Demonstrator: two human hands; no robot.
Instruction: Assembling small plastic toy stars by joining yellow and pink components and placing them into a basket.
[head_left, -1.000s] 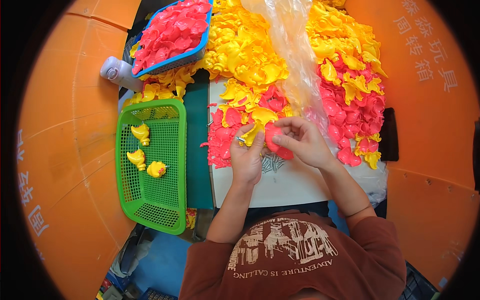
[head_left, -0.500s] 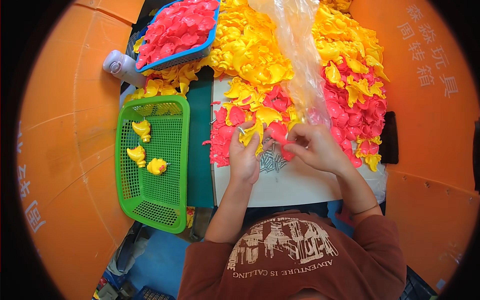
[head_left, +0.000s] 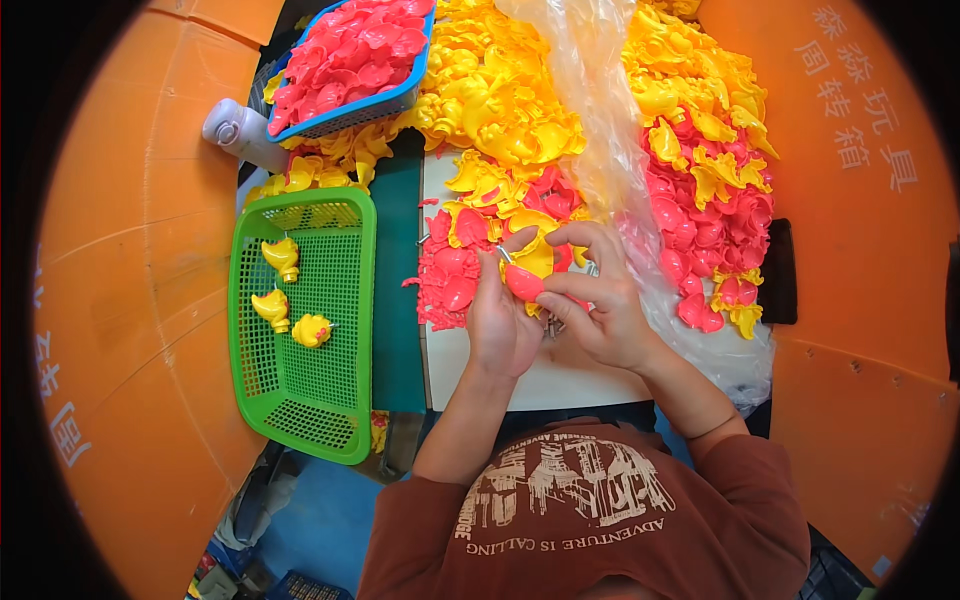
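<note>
My left hand (head_left: pixel 503 328) is closed around a yellow plastic toy half-shell (head_left: pixel 538 256), its hollow side partly showing. A short metal pin (head_left: pixel 505 254) sticks out at the shell's left end, beside my left fingertips. With thumb and fingers my right hand (head_left: pixel 606 308) pinches a smooth pink plastic piece (head_left: pixel 523 284) and holds it against the yellow shell. How far the two parts fit together is hidden by my fingers. Loose metal pins (head_left: pixel 554 328) lie on the white tabletop beneath my hands, mostly covered. Left of them spreads a heap of pink pieces (head_left: pixel 452 275).
A green basket (head_left: pixel 362 330) at left holds three yellow bird-shaped toys (head_left: pixel 283 258). Behind it stand a pale bottle (head_left: pixel 240 135) and a blue basket (head_left: pixel 385 103) of pink parts. Yellow shells (head_left: pixel 490 90) pile up behind; clear plastic sheeting (head_left: pixel 595 110) divides the heaps. Orange panels (head_left: pixel 850 270) flank the table.
My right hand has moved left and brought the pink piece onto the yellow shell. My left hand has shifted slightly right, turning the shell. The view has drifted slightly.
</note>
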